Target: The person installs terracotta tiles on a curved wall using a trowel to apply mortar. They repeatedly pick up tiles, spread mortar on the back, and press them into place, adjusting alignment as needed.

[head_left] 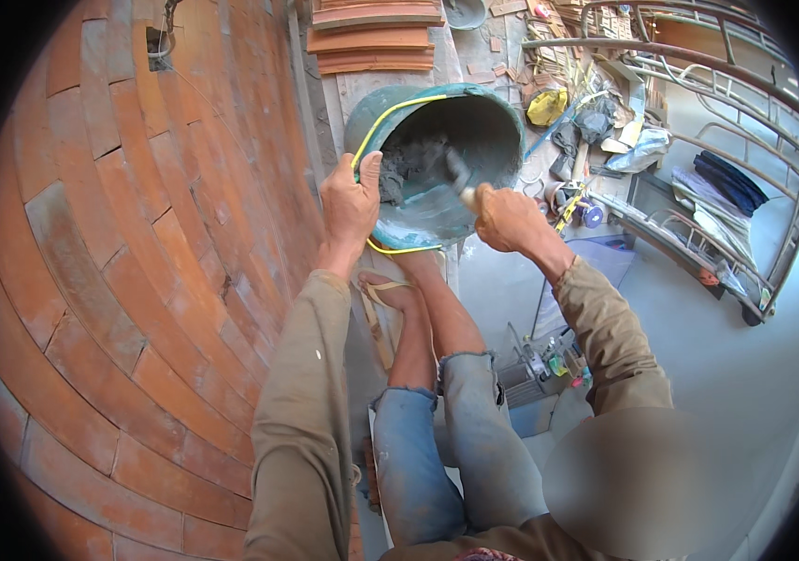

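A green bucket [497, 106] is tipped so that its mouth faces me, with grey wet mortar [401, 168] inside it. My left hand [352, 199] is closed on the bucket's left rim, where its yellow handle [390, 112] curves around. My right hand [509, 217] grips the pale handle of a trowel [458, 168], which reaches into the bucket. The trowel's blade is blurred against the mortar, so its shape is hard to make out.
A brick wall [119, 280] rises close on my left. Stacked clay tiles [376, 42] lie beyond the bucket. To the right are metal racks [745, 84], plastic bags [596, 122] and rubble. My sandalled foot [390, 292] rests on a narrow ledge below the bucket.
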Demonstrator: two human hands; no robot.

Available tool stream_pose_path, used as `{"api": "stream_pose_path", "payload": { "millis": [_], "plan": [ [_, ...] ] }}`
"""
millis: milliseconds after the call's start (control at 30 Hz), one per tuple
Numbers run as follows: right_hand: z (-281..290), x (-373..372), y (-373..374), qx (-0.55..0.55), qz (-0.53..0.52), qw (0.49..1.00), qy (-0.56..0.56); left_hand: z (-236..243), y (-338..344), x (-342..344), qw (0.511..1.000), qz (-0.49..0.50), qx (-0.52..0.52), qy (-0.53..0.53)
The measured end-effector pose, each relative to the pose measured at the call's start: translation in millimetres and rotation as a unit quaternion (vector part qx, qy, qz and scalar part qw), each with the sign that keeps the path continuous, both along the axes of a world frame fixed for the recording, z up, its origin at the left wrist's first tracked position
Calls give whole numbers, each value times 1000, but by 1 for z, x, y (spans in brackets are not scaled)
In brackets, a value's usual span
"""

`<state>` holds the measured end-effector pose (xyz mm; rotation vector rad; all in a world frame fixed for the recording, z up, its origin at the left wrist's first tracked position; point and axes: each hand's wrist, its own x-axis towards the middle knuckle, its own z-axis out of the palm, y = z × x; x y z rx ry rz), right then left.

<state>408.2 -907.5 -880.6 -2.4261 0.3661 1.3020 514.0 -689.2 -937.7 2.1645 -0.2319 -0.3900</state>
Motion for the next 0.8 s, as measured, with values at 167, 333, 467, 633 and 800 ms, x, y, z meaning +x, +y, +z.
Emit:
{"api": "stream_pose_path", "payload": {
  "millis": [167,333,467,633,800],
  "plan": [
    [-47,-2,-26,-99,-10,991,-93,2,-1,-2,1000,-1,-11,-2],
    [-96,-15,-29,-5,-5,998,-56,-5,2,-12,999,-8,-15,-31],
    [-96,-9,-37,64,54,996,-23,-12,8,-11,999,24,-29,-21],
    [-90,0,-38,151,75,986,-6,-16,11,-9,999,29,-18,-13],
    [-93,-3,18,242,-14,970,33,-19,20,-15,1000,8,-5,-28]
  ]
}}
